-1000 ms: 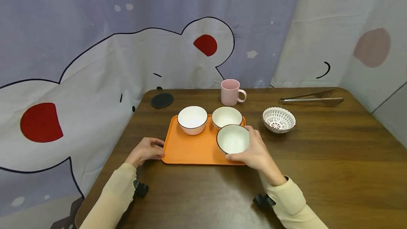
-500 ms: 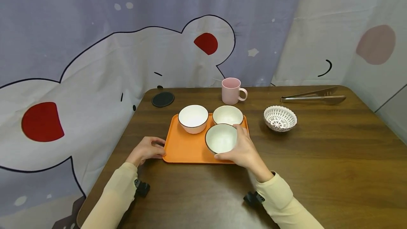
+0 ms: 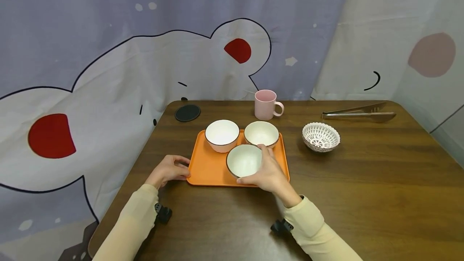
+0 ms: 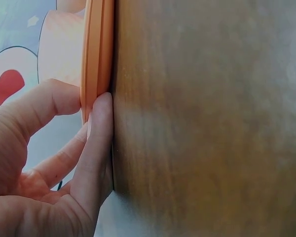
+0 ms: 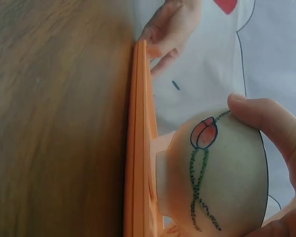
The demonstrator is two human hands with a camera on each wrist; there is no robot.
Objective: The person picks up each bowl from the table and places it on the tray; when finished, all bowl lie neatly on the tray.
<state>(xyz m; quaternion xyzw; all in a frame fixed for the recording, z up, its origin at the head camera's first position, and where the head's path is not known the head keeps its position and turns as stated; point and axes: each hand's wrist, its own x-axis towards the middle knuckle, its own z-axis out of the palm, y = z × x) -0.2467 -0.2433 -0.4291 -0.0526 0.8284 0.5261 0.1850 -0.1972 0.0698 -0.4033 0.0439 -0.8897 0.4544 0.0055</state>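
My right hand [image 3: 271, 174] grips a pale bowl [image 3: 243, 161] by its right side, thumb at the near rim and fingers at the far side. In the right wrist view this bowl has a tulip painted on its wall, and its foot is close over the orange tray [image 3: 208, 170]. On the tray's far half stand a white and pink bowl [image 3: 222, 135] at left and a cream bowl [image 3: 261, 133] at right. My left hand [image 3: 168, 169] pinches the tray's near left corner. The left wrist view shows its thumb and fingers [image 4: 64, 96] at the tray rim.
Behind the tray stands a pink mug [image 3: 265, 105], with a dark round coaster [image 3: 187, 113] farther left. A white patterned bowl [image 3: 320, 137] sits to the tray's right, and metal tongs [image 3: 359, 112] lie at the back right. A patterned curtain [image 3: 163, 59] hangs behind the table.
My right hand has moved left with the tulip bowl, from the tray's right end toward its middle. The left hand stays at the tray corner.
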